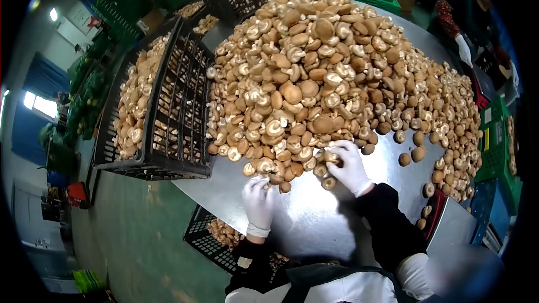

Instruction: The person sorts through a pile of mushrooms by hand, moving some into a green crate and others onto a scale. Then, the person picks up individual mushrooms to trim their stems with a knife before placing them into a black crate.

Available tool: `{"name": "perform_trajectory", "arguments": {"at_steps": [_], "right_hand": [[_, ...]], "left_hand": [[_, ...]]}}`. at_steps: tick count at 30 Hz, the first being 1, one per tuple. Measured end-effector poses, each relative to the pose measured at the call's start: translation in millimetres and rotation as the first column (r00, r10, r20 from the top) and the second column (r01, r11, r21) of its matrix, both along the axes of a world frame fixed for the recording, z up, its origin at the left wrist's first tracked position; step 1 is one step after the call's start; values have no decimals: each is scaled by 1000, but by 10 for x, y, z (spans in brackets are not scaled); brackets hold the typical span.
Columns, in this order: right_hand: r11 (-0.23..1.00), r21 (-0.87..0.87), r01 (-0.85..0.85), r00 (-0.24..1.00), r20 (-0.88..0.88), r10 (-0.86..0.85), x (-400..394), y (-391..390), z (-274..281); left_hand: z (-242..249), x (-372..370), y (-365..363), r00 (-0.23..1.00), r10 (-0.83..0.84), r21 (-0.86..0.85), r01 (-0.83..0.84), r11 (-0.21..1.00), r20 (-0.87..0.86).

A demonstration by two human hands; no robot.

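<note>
Mushroom pile [303, 87] handled along its near edge

The pile is heaped on a metal table [314, 219]. At its near edge, the right hand [349, 166] curls thumb and fingers around a mushroom [331, 159]; the left hand [259, 205], farther left along that edge, has its fingertips up against others, though whether it grips one I cannot tell. A light fingertip hold should spare the caps from bruising, and taking loose edge pieces first should keep the slope steady. Left of the pile stands a loaded black crate [168, 166]; to its right, a green crate [495, 154]. Past its far right side is another person's gloved hand [464, 50].
</note>
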State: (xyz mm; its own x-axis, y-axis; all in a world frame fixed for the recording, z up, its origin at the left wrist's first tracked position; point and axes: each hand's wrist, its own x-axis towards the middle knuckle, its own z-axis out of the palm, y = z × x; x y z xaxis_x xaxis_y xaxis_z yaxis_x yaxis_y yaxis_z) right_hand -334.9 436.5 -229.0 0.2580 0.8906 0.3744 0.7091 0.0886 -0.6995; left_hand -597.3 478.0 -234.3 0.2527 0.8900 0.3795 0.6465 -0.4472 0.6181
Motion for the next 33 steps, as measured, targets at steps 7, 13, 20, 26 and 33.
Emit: {"name": "perform_trajectory", "arguments": {"at_steps": [7,13,20,26,33], "right_hand": [[856,-208,-474,513,-855,77,-826,-652,-214],[375,-252,-892,366,-890,272,-1756,-554,474],[987,-156,-28,801,587,115,-887,118,326],[930,-367,-30,655,696,295,-701,359,-115],[988,-86,-125,989,-91,117,-1054,-201,294]], "left_hand": [[150,-763,-210,934,284,-243,-231,942,215],[118,-1342,-272,897,394,-256,-339,905,203],[15,-1567,-442,917,386,-157,-369,916,96],[-8,-1120,-441,958,285,-172,-274,946,40],[-19,-1492,-456,936,345,-122,-336,934,67]]}}
